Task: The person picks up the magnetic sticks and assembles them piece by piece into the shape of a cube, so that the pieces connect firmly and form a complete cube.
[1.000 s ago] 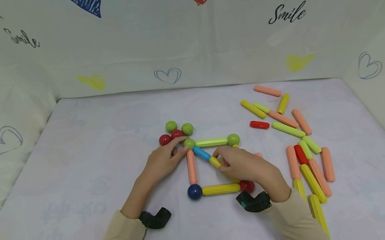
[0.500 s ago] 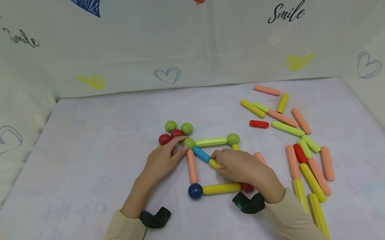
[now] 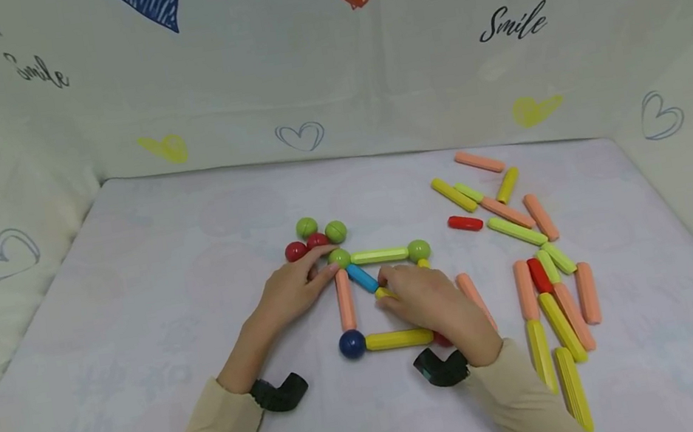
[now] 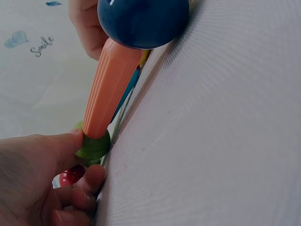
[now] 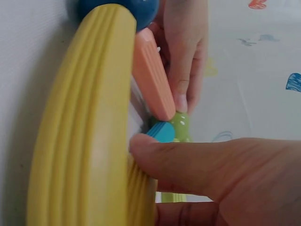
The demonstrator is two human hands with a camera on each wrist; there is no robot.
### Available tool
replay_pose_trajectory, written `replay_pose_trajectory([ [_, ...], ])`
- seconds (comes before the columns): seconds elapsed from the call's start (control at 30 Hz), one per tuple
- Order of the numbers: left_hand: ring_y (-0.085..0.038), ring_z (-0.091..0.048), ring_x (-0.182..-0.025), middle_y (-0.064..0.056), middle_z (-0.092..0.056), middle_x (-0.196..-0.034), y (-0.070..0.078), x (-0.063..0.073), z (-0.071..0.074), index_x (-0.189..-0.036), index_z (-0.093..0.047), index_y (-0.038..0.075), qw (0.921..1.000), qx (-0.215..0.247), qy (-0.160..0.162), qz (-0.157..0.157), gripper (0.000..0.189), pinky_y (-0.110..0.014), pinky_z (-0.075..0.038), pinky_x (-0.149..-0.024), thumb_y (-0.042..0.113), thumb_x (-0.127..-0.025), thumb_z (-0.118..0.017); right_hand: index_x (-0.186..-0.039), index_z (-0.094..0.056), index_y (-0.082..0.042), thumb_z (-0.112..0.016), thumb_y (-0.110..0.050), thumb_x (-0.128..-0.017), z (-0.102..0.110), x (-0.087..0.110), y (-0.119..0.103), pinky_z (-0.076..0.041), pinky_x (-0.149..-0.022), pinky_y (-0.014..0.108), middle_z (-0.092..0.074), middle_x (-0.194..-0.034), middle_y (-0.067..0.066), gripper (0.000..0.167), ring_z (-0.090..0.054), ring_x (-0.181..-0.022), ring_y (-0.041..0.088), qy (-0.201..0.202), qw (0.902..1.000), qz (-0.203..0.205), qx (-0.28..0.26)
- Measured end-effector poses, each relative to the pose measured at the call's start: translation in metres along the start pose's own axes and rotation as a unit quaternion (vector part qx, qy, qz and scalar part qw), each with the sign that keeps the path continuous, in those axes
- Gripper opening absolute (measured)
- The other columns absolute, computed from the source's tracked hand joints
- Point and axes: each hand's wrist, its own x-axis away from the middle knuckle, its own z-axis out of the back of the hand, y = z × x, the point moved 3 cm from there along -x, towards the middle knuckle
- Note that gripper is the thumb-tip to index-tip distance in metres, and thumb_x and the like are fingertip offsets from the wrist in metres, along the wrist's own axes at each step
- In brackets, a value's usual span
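A square frame of magnetic sticks and balls lies on the table in the head view. My left hand (image 3: 296, 291) pinches the green ball (image 3: 339, 259) at its far left corner, thumb and finger on either side. From that ball a salmon stick (image 4: 109, 89) runs to the dark blue ball (image 3: 352, 344), and a light green stick (image 3: 379, 256) to another green ball (image 3: 419, 250). A blue stick (image 3: 362, 278) slants inward. My right hand (image 3: 429, 300) pinches the yellow diagonal stick (image 5: 141, 193) at the blue stick's end, hiding most of it. Below lies a yellow stick (image 3: 398, 339); the red ball (image 3: 442, 339) is mostly covered.
Beyond my left hand sit loose red balls (image 3: 296, 251) and green balls (image 3: 306, 227). Many loose sticks lie at the right, among them a red stick (image 3: 465, 223) and a salmon stick (image 3: 589, 292). A printed cloth (image 3: 366, 78) hangs behind the table.
My right hand has shifted a little to the left, covering more of the yellow diagonal stick and the red ball. The left hand stays on the green ball.
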Motion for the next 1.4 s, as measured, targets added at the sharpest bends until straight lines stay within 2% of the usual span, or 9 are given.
replay_pose_trajectory([
  [0.2, -0.015, -0.041, -0.056, 0.0, -0.045, -0.067, 0.001, 0.0, 0.0, -0.131, -0.052, 0.023, 1.0, 0.001, 0.0, 0.001, 0.042, -0.026, -0.027, -0.051, 0.04, -0.093, -0.053, -0.106, -0.061, -0.008, -0.065, -0.03, -0.087, -0.002, -0.002, -0.001, -0.041, -0.062, 0.025, -0.058, -0.084, 0.0, 0.029, -0.049, -0.069, 0.014, 0.029, 0.9996, 0.004, -0.003],
  [0.4, -0.015, -0.042, -0.056, 0.0, -0.045, -0.068, 0.001, 0.001, 0.001, -0.131, -0.051, 0.023, 1.0, 0.0, -0.002, 0.005, 0.042, -0.026, -0.027, -0.051, 0.039, -0.092, -0.054, -0.105, -0.061, -0.007, -0.063, -0.023, -0.088, -0.001, -0.002, -0.001, -0.04, -0.06, 0.025, -0.056, -0.081, 0.001, 0.023, -0.049, -0.068, 0.015, 0.032, 0.9995, -0.002, -0.006],
  [0.6, -0.015, -0.041, -0.056, 0.0, -0.045, -0.068, 0.001, 0.002, 0.001, -0.13, -0.052, 0.023, 1.0, 0.006, 0.001, -0.003, 0.042, -0.026, -0.027, -0.051, 0.039, -0.092, -0.054, -0.107, -0.061, -0.005, -0.066, -0.017, -0.083, 0.005, 0.005, 0.003, -0.039, -0.056, 0.024, -0.054, -0.078, 0.002, 0.027, -0.05, -0.064, 0.016, -0.027, 0.9988, -0.037, -0.016],
  [0.8, -0.014, -0.04, -0.055, 0.0, -0.045, -0.067, 0.0, 0.003, 0.001, -0.129, -0.053, 0.022, 0.9998, 0.011, 0.002, -0.014, 0.041, -0.025, -0.026, -0.051, 0.038, -0.092, -0.056, -0.088, -0.06, -0.005, -0.066, -0.016, -0.084, 0.011, 0.014, 0.004, -0.037, -0.053, 0.024, -0.051, -0.07, 0.005, 0.013, -0.049, -0.058, 0.017, -0.059, 0.9976, -0.034, -0.011],
  [0.97, -0.014, -0.041, -0.055, 0.0, -0.045, -0.067, 0.0, 0.002, 0.001, -0.129, -0.053, 0.023, 0.9998, 0.015, 0.001, -0.011, 0.041, -0.025, -0.026, -0.051, 0.038, -0.092, -0.056, -0.095, -0.053, -0.004, -0.064, -0.016, -0.086, 0.014, 0.018, 0.0, -0.037, -0.056, 0.025, -0.047, -0.073, 0.005, 0.019, -0.047, -0.06, 0.018, -0.046, 0.9988, -0.013, -0.013],
  [1.07, -0.014, -0.04, -0.055, 0.0, -0.045, -0.067, 0.0, 0.002, 0.001, -0.129, -0.053, 0.023, 0.9998, 0.014, 0.003, -0.012, 0.041, -0.025, -0.026, -0.051, 0.038, -0.091, -0.056, -0.095, -0.052, -0.005, -0.065, -0.015, -0.084, 0.018, 0.02, 0.001, -0.038, -0.056, 0.025, -0.048, -0.074, 0.005, 0.019, -0.048, -0.061, 0.017, -0.032, 0.9981, -0.007, -0.052],
  [1.2, -0.014, -0.04, -0.055, 0.0, -0.045, -0.067, 0.0, 0.001, 0.0, -0.129, -0.053, 0.023, 0.9998, 0.015, 0.004, -0.014, 0.041, -0.026, -0.026, -0.051, 0.038, -0.091, -0.056, -0.095, -0.053, -0.008, -0.067, -0.014, -0.082, 0.027, 0.023, 0.004, -0.04, -0.057, 0.025, -0.05, -0.079, 0.005, 0.02, -0.048, -0.065, 0.016, 0.012, 0.9957, 0.002, -0.092],
  [1.3, -0.014, -0.04, -0.055, 0.0, -0.045, -0.066, 0.0, 0.002, 0.0, -0.129, -0.053, 0.023, 0.9998, 0.012, 0.004, -0.015, 0.041, -0.026, -0.026, -0.051, 0.038, -0.091, -0.056, -0.099, -0.054, -0.01, -0.068, -0.016, -0.082, 0.033, 0.025, 0.005, -0.04, -0.059, 0.025, -0.052, -0.081, 0.003, 0.024, -0.047, -0.069, 0.016, 0.041, 0.9959, 0.007, -0.081],
  [1.4, -0.014, -0.04, -0.055, 0.0, -0.044, -0.066, 0.0, 0.002, 0.0, -0.13, -0.053, 0.024, 0.9998, 0.009, 0.004, -0.014, 0.041, -0.026, -0.026, -0.051, 0.038, -0.092, -0.056, -0.096, -0.054, -0.011, -0.069, -0.017, -0.081, 0.034, 0.025, 0.006, -0.039, -0.057, 0.026, -0.053, -0.078, 0.001, 0.022, -0.048, -0.067, 0.016, 0.045, 0.9967, -0.003, -0.067],
])
